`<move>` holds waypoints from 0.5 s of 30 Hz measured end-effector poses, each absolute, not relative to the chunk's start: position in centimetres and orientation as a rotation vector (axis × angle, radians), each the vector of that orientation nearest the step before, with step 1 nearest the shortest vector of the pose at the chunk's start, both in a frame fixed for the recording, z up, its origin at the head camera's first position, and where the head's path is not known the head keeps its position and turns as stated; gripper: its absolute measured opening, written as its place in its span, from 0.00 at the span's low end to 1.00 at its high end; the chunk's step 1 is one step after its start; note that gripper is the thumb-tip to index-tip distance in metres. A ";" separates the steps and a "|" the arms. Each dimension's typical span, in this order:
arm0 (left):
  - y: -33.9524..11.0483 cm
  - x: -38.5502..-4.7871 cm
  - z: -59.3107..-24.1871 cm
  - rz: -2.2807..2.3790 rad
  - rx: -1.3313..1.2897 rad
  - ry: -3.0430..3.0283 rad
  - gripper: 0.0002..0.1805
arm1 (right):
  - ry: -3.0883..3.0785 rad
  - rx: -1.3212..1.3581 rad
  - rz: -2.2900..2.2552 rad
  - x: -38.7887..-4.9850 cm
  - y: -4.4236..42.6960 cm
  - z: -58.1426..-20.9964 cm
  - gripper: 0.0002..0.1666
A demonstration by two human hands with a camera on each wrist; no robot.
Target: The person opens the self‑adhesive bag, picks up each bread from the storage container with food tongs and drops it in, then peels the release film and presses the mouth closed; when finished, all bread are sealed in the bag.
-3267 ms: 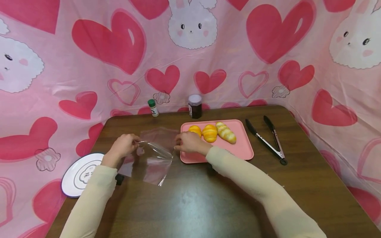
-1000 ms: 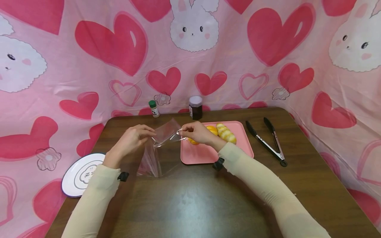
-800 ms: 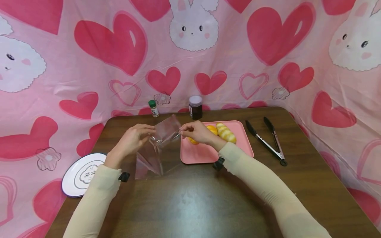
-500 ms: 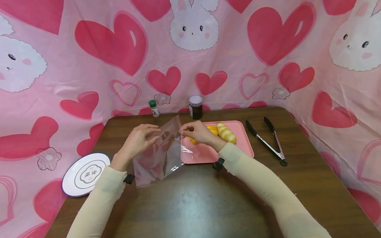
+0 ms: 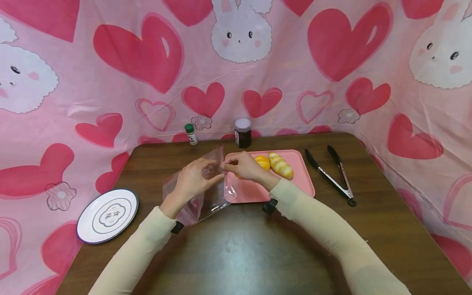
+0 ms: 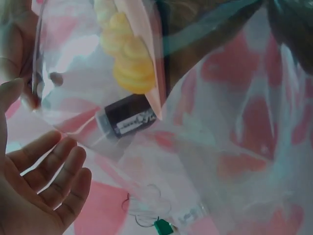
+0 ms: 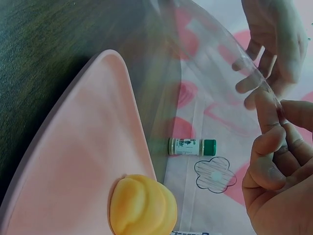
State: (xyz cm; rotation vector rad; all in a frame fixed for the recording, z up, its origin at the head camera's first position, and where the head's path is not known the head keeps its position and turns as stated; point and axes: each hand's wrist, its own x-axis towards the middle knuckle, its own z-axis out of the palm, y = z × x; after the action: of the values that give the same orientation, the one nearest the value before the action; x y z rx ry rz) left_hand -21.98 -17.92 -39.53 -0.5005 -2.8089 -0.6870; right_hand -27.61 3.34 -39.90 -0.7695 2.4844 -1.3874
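A clear plastic bag (image 5: 212,200) hangs in front of me, its lower part spread near the table. The thumb and index finger of my right hand (image 5: 245,166) pinch its top edge, as the right wrist view also shows. My left hand (image 5: 193,180) is close by, at the bag's upper edge. In the left wrist view the left hand's fingers (image 6: 46,176) are spread and gently bent, with nothing gripped. Behind the right hand lies a pink tray (image 5: 248,194) with a long striped bread roll (image 5: 281,166) and rounder yellow rolls (image 7: 142,203), partly hidden.
Black-tipped metal tongs (image 5: 341,184) lie right of the tray. A white plate with a dark rim (image 5: 88,229) sits at the table's left edge. Along the back stand a green-capped shaker bottle (image 5: 191,135) and a dark jar with a pale lid (image 5: 242,135). A pink printed cloth hangs behind.
My left hand has let go of the bag's edge and moved right, close to the right hand. The bag has dropped into a longer, looser sheet. The right hand keeps its pinch in place.
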 end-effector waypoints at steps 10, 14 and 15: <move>-17.5 -22.0 -40.3 -0.688 -0.485 -2.762 0.27 | 2.529 -0.799 -1.339 -27.3 3.4 -39.5 0.10; -17.4 -22.1 -40.4 -0.718 -0.479 -2.758 0.25 | 2.528 -0.805 -1.324 -27.2 3.3 -39.5 0.11; -17.4 -22.1 -40.4 -0.725 -0.482 -2.754 0.24 | 2.532 -0.809 -1.318 -27.2 3.3 -39.5 0.11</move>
State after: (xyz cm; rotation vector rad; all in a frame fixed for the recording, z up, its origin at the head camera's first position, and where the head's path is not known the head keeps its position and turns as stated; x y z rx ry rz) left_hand -22.11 -17.37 -40.43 -0.4821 -2.7543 -0.7254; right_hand -27.16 3.32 -39.48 -0.8086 2.5318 -1.3182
